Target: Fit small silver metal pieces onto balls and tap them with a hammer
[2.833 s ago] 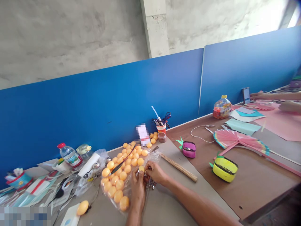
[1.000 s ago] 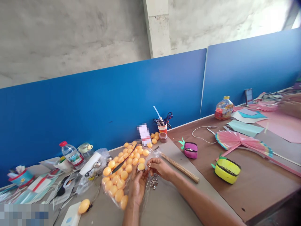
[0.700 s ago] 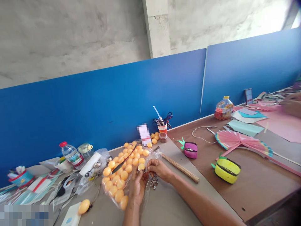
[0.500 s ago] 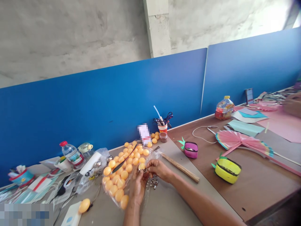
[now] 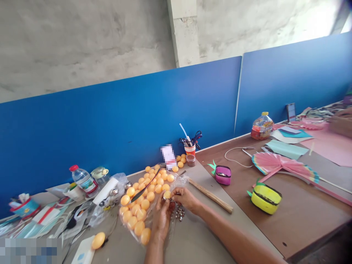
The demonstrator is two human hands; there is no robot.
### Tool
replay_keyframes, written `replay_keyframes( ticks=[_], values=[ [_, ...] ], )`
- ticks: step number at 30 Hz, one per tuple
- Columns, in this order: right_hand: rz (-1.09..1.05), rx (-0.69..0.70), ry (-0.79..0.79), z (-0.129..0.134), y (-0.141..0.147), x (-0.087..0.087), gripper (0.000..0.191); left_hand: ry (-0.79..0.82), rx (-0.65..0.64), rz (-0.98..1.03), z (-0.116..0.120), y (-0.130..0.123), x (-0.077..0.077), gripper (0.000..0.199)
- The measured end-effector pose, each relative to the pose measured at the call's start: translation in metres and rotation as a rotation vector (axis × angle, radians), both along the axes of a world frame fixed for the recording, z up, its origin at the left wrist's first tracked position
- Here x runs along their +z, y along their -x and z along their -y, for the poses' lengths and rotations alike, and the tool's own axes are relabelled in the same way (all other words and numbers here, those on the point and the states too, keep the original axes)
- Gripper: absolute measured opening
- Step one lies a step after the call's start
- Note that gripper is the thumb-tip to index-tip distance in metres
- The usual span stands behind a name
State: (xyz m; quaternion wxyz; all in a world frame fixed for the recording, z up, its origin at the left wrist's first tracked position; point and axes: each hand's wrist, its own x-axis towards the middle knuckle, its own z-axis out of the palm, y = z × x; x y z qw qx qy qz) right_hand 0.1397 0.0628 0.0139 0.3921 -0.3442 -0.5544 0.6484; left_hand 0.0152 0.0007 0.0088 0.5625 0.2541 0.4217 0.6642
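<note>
Between the fingertips of my left hand (image 5: 161, 214) is an orange ball (image 5: 166, 195) with a shiny metallic band or piece at its lower side. My right hand (image 5: 184, 198) has its thumb and fingers pinched together at the ball's right edge; what they grip there is too small to make out. Many more orange balls (image 5: 136, 209) lie in and around a clear plastic bag (image 5: 124, 226) just left of my hands. Under my right hand lies a small heap of shiny metal bells or beads (image 5: 180, 213).
A bundle of thin sticks (image 5: 211, 196) lies right of my hands. Beyond it stand a purple pouch (image 5: 223, 175), a yellow pouch (image 5: 266, 198) and a pink paper fan (image 5: 283, 165). Bottles (image 5: 85, 180) and clutter fill the left side. A blue partition (image 5: 123, 124) runs behind.
My hands and the ball have shifted very slightly, with the ball turned a little between my fingers. The other person's hand at the far right has moved a little.
</note>
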Motion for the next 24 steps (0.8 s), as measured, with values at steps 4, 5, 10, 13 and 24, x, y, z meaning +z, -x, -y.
replay_keyframes(
  ticks=[4,5,10,13,24],
  values=[
    [0.02,-0.002,0.005,0.0008,0.0004,-0.0006,0.004,0.007,0.001,-0.025,-0.0005,0.0004,-0.0012,0.047],
    [0.025,0.001,0.007,0.001,0.0006,-0.0009,0.004,0.003,-0.001,-0.029,-0.0005,0.0003,-0.0014,0.048],
    [0.031,0.035,0.037,0.0011,0.0026,-0.0048,0.008,-0.006,0.039,-0.053,-0.0004,-0.0002,-0.0034,0.049],
    [0.037,0.04,0.035,0.0015,0.0043,-0.006,0.009,0.003,0.075,-0.066,-0.0006,-0.0001,-0.0055,0.05],
    [0.104,-0.023,0.001,0.01,0.0086,-0.0002,0.011,-0.014,0.1,-0.101,0.0047,-0.0042,0.001,0.045]
  ],
)
